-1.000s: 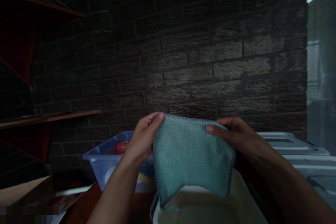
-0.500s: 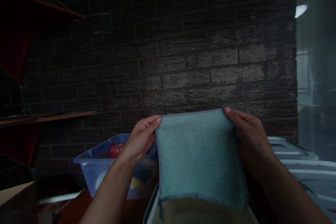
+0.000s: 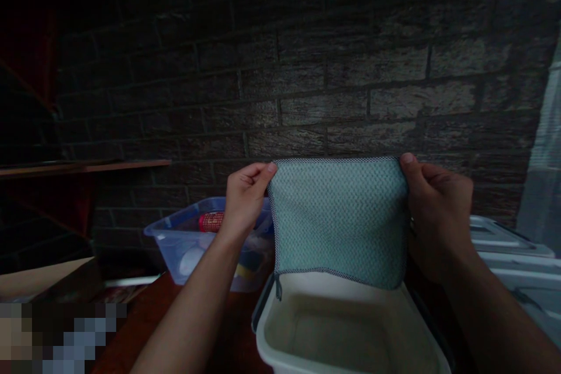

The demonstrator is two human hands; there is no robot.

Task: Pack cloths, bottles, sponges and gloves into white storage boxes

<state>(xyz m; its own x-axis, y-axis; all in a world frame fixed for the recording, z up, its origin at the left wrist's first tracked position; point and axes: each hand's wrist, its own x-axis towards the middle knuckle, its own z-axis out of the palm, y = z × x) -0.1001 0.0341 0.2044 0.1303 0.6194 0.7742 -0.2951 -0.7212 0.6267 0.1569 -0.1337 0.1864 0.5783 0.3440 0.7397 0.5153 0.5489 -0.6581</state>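
I hold a teal waffle-weave cloth (image 3: 338,219) with a dark stitched edge stretched upright in front of me. My left hand (image 3: 245,201) pinches its top left corner. My right hand (image 3: 436,210) pinches its top right corner. The cloth hangs flat above a white plastic tub (image 3: 307,356), its lower edge just over the tub's far rim. The tub's inside looks bare.
A clear blue plastic bin (image 3: 175,245) holding a red can and other items sits behind on the left, on a reddish-brown table (image 3: 144,327). Grey lidded containers (image 3: 512,251) stand at right. A dark brick wall (image 3: 307,70) is close ahead, wooden shelves (image 3: 87,166) at left.
My right hand slid from the cloth's middle to its top right corner. Both hands then lifted the cloth, spread taut, and the white tub below came into view.
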